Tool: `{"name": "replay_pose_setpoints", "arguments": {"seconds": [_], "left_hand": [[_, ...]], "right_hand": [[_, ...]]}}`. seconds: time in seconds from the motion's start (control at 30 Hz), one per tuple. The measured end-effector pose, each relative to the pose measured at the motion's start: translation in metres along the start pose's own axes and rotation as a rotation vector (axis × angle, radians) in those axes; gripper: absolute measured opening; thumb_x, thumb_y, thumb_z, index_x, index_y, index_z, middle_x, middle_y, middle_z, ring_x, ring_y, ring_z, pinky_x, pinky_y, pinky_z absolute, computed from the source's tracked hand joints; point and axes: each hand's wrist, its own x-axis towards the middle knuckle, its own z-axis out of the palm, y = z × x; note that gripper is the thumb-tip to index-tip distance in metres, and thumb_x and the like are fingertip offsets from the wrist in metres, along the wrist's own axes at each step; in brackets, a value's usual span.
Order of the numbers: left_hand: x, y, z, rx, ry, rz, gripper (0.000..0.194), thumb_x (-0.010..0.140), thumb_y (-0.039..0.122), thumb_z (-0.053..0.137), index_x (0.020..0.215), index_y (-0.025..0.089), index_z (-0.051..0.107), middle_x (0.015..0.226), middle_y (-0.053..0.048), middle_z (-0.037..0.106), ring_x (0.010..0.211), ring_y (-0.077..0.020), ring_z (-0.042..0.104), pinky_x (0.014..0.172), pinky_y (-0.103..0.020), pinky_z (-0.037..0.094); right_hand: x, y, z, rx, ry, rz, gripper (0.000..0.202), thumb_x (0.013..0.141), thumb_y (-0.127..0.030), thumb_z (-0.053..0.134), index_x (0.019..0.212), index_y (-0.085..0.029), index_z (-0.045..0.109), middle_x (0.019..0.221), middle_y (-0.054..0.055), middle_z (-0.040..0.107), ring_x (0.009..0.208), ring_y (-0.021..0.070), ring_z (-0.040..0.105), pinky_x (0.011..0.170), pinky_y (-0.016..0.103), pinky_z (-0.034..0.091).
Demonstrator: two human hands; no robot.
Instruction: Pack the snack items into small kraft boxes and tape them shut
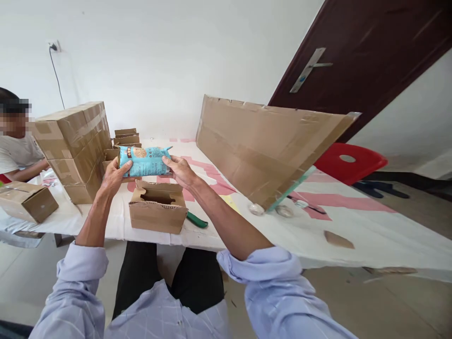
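Observation:
A blue printed packet [146,161] is held level between both hands, above and behind an open cardboard box [158,216]. My left hand [116,175] grips its left end, thumb on the front face. At the right end, my right hand [179,170] pinches the packet's edge. The box stands near the table's front edge with its flaps up; its inside is mostly hidden in shadow. A green-handled tool [197,220] lies against the box's right side, partly hidden behind it.
Stacked closed boxes [76,146] stand at left, with another box [28,200] before them. A person [19,146] sits beyond. A large cardboard sheet [268,146] leans at centre right. Tape rolls [256,209], a cardboard scrap [338,239] and a red chair [349,162] are at right.

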Motion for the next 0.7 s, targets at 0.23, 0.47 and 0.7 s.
{"name": "replay_pose_setpoints", "arguments": {"seconds": [0.23,0.47,0.7], "left_hand": [[0.012,-0.046,-0.014,-0.015,0.031,-0.155,0.064,0.054,0.057,0.106,0.083,0.018,0.065,0.065,0.004,0.062,0.055,-0.0107,0.057,0.052,-0.025,0.055],[0.009,-0.061,-0.013,-0.019,0.042,-0.210,0.066,0.046,0.055,0.109,0.083,0.017,0.068,0.067,0.000,0.070,0.056,-0.0128,0.061,0.052,-0.026,0.056],[0.017,-0.038,-0.018,-0.086,0.149,-0.065,0.063,0.047,0.048,0.110,0.086,0.019,0.070,0.076,0.001,0.076,0.061,-0.0123,0.065,0.058,-0.025,0.058]], "right_hand": [[0.018,0.032,-0.005,0.045,0.089,0.245,0.028,0.093,-0.038,0.087,0.104,-0.020,0.067,0.081,-0.001,0.074,0.068,0.0137,0.071,0.065,0.029,0.067],[0.020,0.053,-0.005,-0.016,0.131,0.279,0.036,0.089,-0.043,0.091,0.092,-0.021,0.063,0.069,-0.004,0.068,0.060,0.0124,0.066,0.063,0.027,0.064],[-0.009,0.004,0.011,-0.431,0.232,-0.239,0.049,0.098,-0.058,0.076,0.130,-0.021,0.071,0.130,0.015,0.076,0.130,0.0308,0.070,0.105,0.043,0.065]]}}
